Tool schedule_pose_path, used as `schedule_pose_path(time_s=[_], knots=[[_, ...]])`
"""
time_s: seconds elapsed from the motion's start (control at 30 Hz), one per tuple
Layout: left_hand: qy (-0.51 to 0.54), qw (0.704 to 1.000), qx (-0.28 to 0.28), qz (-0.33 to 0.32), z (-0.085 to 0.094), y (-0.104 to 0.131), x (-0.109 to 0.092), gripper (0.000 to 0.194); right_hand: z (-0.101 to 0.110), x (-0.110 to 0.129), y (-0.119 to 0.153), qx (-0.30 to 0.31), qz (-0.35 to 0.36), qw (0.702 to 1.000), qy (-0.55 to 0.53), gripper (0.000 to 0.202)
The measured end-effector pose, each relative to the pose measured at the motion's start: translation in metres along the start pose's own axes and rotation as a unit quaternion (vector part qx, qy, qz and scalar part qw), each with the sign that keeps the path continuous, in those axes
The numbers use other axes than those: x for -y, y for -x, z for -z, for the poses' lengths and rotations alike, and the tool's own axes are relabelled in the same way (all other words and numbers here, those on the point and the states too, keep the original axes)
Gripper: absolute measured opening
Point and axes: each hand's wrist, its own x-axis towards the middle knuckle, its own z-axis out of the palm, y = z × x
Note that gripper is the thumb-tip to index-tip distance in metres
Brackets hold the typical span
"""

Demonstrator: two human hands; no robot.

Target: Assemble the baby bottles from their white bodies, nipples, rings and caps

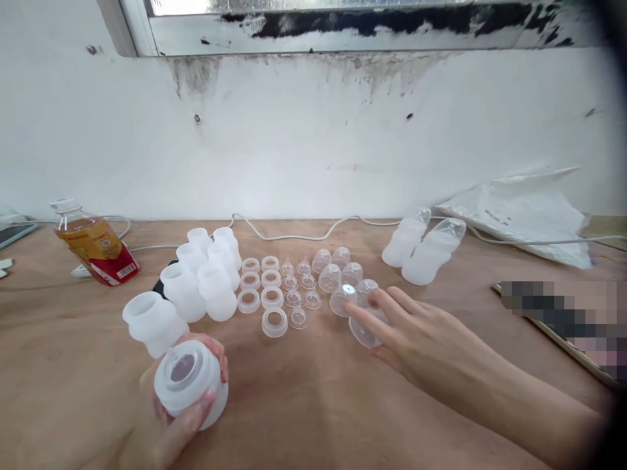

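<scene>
My left hand (183, 398) grips a frosted white baby bottle (215, 405), tilted so its top faces me; a collar ring with a nipple sits on its mouth. My right hand (401, 326) has its fingers and thumb around a clear domed bottle cap (365, 329), the nearest of several such caps (330, 279). Whether that cap is off the table I cannot tell. Left of the caps are rows of clear nipples (298, 318) and white collar rings (274, 322). Open bottle bodies (183, 294) stand upright further left, one (154, 320) just behind my left hand.
Two capped bottles (431, 251) stand at the back right, near a crumpled plastic bag (519, 209). A drink bottle (95, 245) is at the back left. A white cable (294, 237) runs along the wall. A flat, partly blurred device (553, 333) lies at the right.
</scene>
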Motion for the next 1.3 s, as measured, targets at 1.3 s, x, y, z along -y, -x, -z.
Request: schedule_pose_path(time_s=[1.3], knots=[[-0.048,0.979,0.175,0.088,0.001,-0.01,-0.017,0.03,-0.013,0.058,-0.003,-0.185,0.003,0.916,-0.355,0.024]])
